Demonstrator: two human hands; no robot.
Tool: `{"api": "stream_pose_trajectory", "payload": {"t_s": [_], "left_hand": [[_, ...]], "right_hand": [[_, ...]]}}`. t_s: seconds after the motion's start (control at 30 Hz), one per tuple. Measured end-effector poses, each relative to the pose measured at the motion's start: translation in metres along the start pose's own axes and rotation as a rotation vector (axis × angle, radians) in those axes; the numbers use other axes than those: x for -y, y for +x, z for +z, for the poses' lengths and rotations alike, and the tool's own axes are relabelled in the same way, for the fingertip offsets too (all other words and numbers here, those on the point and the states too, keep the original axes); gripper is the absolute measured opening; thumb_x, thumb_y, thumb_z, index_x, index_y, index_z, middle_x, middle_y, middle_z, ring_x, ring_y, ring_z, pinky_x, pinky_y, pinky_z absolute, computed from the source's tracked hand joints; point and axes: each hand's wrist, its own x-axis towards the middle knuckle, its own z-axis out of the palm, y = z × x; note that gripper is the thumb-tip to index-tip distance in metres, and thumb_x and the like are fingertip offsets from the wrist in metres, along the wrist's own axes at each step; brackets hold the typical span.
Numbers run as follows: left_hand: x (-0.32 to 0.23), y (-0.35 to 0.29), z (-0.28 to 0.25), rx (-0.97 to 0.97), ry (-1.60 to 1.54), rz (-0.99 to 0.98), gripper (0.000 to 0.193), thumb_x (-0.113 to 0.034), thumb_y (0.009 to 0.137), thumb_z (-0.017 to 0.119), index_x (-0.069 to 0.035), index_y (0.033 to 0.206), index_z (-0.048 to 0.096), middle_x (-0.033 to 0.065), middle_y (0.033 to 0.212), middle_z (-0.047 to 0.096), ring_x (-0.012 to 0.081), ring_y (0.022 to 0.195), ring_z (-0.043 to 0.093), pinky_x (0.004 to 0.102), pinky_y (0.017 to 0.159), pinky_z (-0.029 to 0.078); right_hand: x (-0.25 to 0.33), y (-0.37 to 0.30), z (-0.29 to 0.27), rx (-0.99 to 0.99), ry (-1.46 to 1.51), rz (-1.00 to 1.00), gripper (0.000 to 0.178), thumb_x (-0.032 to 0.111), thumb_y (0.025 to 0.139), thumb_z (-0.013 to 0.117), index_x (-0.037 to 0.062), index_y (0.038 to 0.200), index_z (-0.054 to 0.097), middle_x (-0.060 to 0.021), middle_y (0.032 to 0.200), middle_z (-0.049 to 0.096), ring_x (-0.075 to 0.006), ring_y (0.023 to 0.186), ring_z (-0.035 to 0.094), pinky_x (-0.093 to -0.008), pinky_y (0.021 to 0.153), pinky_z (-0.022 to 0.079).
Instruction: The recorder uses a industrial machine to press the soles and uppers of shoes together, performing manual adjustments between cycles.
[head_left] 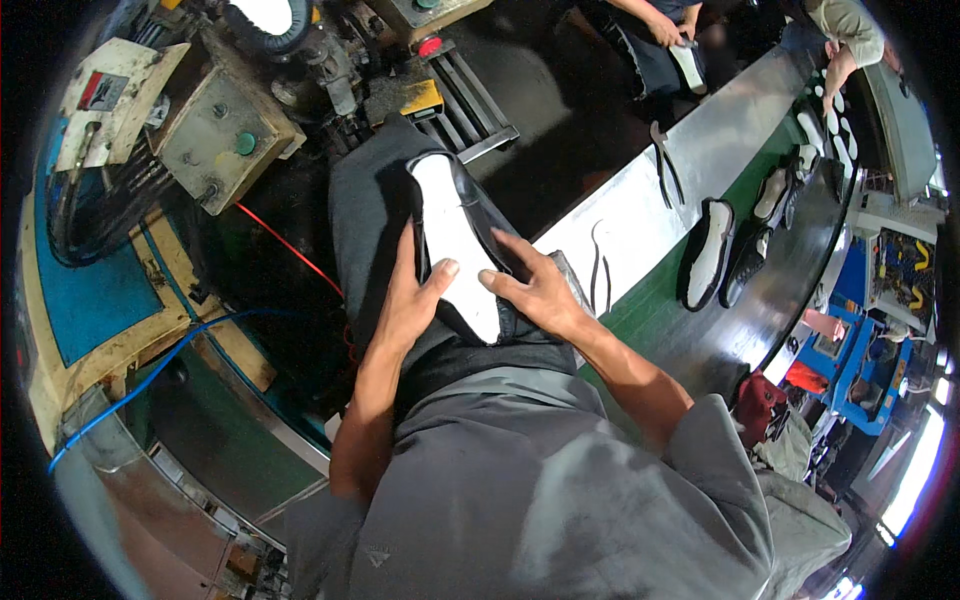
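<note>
**Both hands on a shoe held across the lap**

Workshop floor, dark and cluttered, surrounds a seated person in grey clothes. Taking the black shoe (455, 235) on the person's lap as the landmark: it lies sole-up on the grey-trousered thigh, its white insole face showing, toe pointing away from the body.

On the shoe's near left side, the left hand (410, 300) is wrapped around its edge, fingers curled under the side and thumb laid across the white face, so the hand is partly closed and gripping it. On the shoe's near right side, the right hand (535, 285) rests with fingers spread and lightly bent, fingertips pressing on the white face near the heel end; it touches the shoe rather than clasping it.

Beyond the shoe, to its upper left, stands a machine with a beige control box (225, 135). To the shoe's right runs a long metal-edged conveyor bench (640, 200), carrying pliers (662, 160) and more black shoes (708, 252). Far beyond the shoe, other people's hands (665, 32) work at the bench's end.
</note>
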Motion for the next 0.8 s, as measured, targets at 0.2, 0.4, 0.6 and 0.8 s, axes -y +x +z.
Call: {"api": "stream_pose_trajectory", "payload": {"t_s": [0.2, 0.4, 0.6, 0.8], "left_hand": [[0.009, -0.037, -0.007, 0.124, -0.376, -0.2, 0.09, -0.011, 0.103, 0.067, -0.007, 0.176, 0.015, 0.0211, 0.172, 0.035, 0.0356, 0.156, 0.039, 0.0482, 0.125, 0.041], [-0.02, -0.035, 0.005, 0.092, -0.784, -0.362, 0.086, 0.002, 0.102, 0.057, -0.016, 0.176, 0.017, 0.0156, 0.16, 0.05, 0.0326, 0.141, 0.056, 0.0581, 0.113, 0.051], [-0.029, 0.021, -0.023, -0.212, -0.266, -0.241, 0.079, -0.019, 0.105, 0.071, -0.007, 0.171, 0.03, 0.0219, 0.166, 0.046, 0.0387, 0.147, 0.052, 0.0544, 0.118, 0.044], [0.003, 0.113, -0.067, -0.31, 0.501, 0.286, 0.025, -0.011, 0.103, 0.066, 0.002, 0.122, 0.077, 0.0213, 0.113, 0.076, 0.0375, 0.107, 0.074, 0.042, 0.094, 0.056]], "right_hand": [[-0.012, -0.019, -0.01, 0.088, -0.093, -0.026, 0.077, 0.029, 0.101, 0.074, 0.0026, 0.166, 0.042, -0.0281, 0.166, 0.045, -0.0397, 0.15, 0.049, -0.0464, 0.125, 0.04], [0.052, -0.047, 0.016, 0.095, -1.202, -0.46, 0.093, 0.03, 0.086, 0.088, 0.0306, 0.167, 0.044, -0.0261, 0.178, 0.012, -0.0572, 0.139, 0.047, -0.0607, 0.109, 0.056], [0.05, -0.034, 0.006, 0.06, -1.065, -0.506, 0.087, 0.027, 0.083, 0.087, 0.0361, 0.162, 0.051, -0.0286, 0.175, 0.017, -0.0511, 0.123, 0.059, -0.0583, 0.098, 0.061], [0.052, -0.032, 0.002, 0.112, -1.027, -0.577, 0.077, 0.027, 0.082, 0.086, 0.0345, 0.153, 0.06, -0.0297, 0.173, 0.022, -0.0513, 0.125, 0.057, -0.0581, 0.097, 0.06]]}}
